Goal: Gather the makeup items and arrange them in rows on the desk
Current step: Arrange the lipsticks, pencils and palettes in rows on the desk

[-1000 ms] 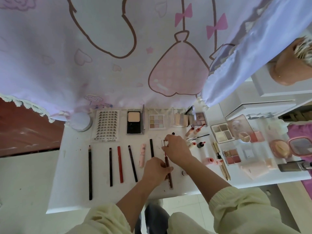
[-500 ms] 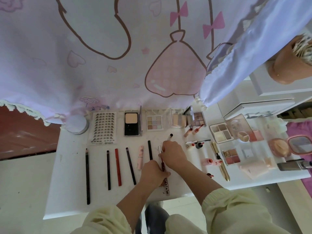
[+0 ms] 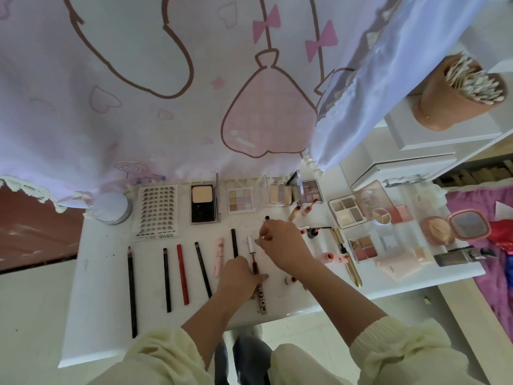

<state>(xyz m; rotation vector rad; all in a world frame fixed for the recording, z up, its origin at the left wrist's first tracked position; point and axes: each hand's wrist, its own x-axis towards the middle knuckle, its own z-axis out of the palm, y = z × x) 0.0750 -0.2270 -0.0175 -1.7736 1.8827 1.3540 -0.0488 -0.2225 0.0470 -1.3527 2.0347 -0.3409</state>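
Makeup items (image 3: 362,247) cover the white desk (image 3: 105,315) I'm looking down on, some lined up and some loose. A pink-and-white cartoon-printed curtain (image 3: 138,120) hangs behind it, with its hem reaching the desk's far edge. To the right, a brown cup of cotton swabs (image 3: 455,93) stands on a white drawer box (image 3: 416,129).

Along the far edge runs a row:
- a round white jar (image 3: 111,208)
- a white sheet of false lashes (image 3: 158,212)
- a black compact with a beige powder pan (image 3: 203,208)
- a pastel nine-pan eyeshadow palette (image 3: 240,204)

On the right side, more palettes and an open pink round compact (image 3: 455,229) lie jumbled close together.

The left hand (image 3: 238,276) is wrapped around the middle of a dark red lip gloss tube with a silver cap (image 3: 254,259). The tube runs lengthwise toward the curtain at the right end of the near row. The right hand (image 3: 280,243) sits just beyond the left and apart from it. Its fingers are curled, with the tips beside the silver cap, and I cannot tell whether they pinch it.

Left of the tube, the near row holds:
- a long black pencil (image 3: 131,290)
- a shorter black pencil (image 3: 166,279)
- a red pencil (image 3: 182,273)
- a slanted black liner (image 3: 202,269)
- a pale pink tube (image 3: 219,255)
- a short black stick (image 3: 234,243)

A slim gold tube (image 3: 347,254) lies right of the right forearm. A small black tip (image 3: 267,218) pokes out past that hand's knuckles.
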